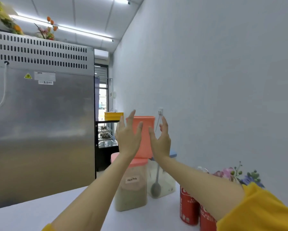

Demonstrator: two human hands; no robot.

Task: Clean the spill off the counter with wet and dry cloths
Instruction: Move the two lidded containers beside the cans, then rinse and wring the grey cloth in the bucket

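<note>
Both my arms are stretched forward and raised above the white counter [40, 212]. My left hand [127, 135] and my right hand [161, 139] are open with fingers spread, palms facing each other on either side of a coral plastic container [145, 130]. That container stands on top of a pink-lidded clear tub labelled "mocha" [131, 185]. Neither hand touches it, as far as I can tell. No cloth and no spill are in view.
A blue-lidded clear tub with a spoon [163, 179] stands beside the mocha tub against the wall. Two red cans [189, 209] and artificial flowers [231, 174] sit at the right. A large steel fridge [40, 122] stands left; a display case [106, 139] lies beyond.
</note>
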